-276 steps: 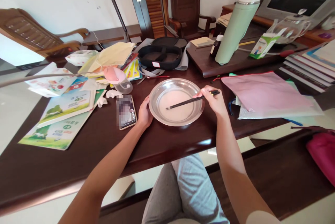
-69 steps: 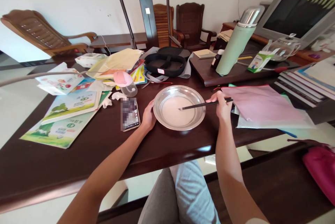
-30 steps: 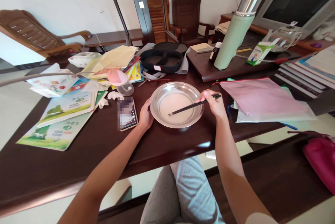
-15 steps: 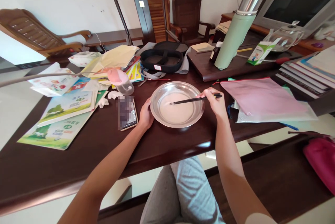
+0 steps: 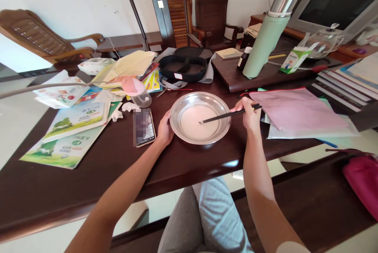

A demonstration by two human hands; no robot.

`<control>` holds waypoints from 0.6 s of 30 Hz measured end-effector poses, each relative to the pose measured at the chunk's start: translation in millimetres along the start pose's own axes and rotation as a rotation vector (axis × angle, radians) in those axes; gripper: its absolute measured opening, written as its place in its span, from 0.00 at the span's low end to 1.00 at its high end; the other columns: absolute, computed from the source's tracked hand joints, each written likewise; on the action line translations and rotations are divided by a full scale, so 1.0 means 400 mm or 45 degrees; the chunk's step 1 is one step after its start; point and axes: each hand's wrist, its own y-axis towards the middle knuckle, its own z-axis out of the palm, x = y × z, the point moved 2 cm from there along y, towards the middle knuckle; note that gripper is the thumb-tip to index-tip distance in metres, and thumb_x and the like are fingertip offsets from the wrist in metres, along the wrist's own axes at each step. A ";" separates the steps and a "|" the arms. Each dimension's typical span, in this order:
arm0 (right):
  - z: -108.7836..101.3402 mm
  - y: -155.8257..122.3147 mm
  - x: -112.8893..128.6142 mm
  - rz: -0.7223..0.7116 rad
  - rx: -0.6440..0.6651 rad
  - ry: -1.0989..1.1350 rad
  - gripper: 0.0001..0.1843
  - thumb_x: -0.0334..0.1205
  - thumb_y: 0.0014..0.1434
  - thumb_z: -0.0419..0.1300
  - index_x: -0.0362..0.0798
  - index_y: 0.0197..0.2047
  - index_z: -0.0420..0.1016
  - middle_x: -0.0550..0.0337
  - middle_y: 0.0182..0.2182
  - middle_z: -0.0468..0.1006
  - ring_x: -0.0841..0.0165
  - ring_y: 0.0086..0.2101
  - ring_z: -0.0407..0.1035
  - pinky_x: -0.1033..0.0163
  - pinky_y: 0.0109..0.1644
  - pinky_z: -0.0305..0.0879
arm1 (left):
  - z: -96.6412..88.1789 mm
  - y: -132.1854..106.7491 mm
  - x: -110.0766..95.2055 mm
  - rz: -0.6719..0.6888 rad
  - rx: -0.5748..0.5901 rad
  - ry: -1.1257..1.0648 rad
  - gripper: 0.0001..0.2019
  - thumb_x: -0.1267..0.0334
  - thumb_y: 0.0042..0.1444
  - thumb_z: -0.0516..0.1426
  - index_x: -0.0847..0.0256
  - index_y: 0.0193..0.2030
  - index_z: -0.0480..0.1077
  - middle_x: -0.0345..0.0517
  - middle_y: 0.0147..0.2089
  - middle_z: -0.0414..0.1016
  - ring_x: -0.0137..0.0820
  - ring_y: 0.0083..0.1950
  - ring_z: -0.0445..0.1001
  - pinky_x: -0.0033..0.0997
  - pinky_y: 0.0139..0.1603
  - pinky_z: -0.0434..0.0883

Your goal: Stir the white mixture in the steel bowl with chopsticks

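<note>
One bowl (image 5: 201, 140) of pale liquid (image 5: 191, 116), left hand (image 5: 165, 129) holding it, right hand (image 5: 249, 116) pinching chopsticks (image 5: 220, 117)

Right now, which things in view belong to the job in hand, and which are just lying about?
In use:
left hand, at the side of the metal bowl
pale contents of the bowl
black chopsticks, held in the right hand

Apparently just lying about:
phone, untouched
green flask
pink pouch
open black case
green-covered booklets
</note>
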 end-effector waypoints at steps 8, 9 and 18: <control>0.015 -0.002 -0.001 0.022 0.193 -0.054 0.23 0.60 0.60 0.66 0.52 0.24 0.77 0.61 0.23 0.81 0.61 0.30 0.81 0.56 0.42 0.75 | 0.000 0.000 0.000 0.012 0.006 -0.009 0.14 0.54 0.53 0.62 0.57 0.44 0.79 0.46 0.51 0.84 0.48 0.65 0.74 0.47 0.66 0.70; 0.008 -0.001 -0.002 0.006 0.105 -0.032 0.24 0.60 0.61 0.66 0.52 0.23 0.75 0.62 0.21 0.80 0.62 0.29 0.80 0.56 0.42 0.75 | 0.000 0.000 0.000 0.011 0.007 -0.009 0.14 0.54 0.53 0.62 0.57 0.44 0.79 0.46 0.52 0.84 0.48 0.65 0.74 0.47 0.66 0.70; 0.025 -0.004 -0.002 0.053 0.321 -0.061 0.23 0.62 0.59 0.67 0.51 0.25 0.78 0.60 0.25 0.83 0.62 0.31 0.81 0.57 0.41 0.75 | -0.003 0.002 0.000 -0.009 -0.005 -0.025 0.15 0.54 0.53 0.63 0.58 0.44 0.78 0.45 0.49 0.85 0.47 0.60 0.78 0.45 0.65 0.71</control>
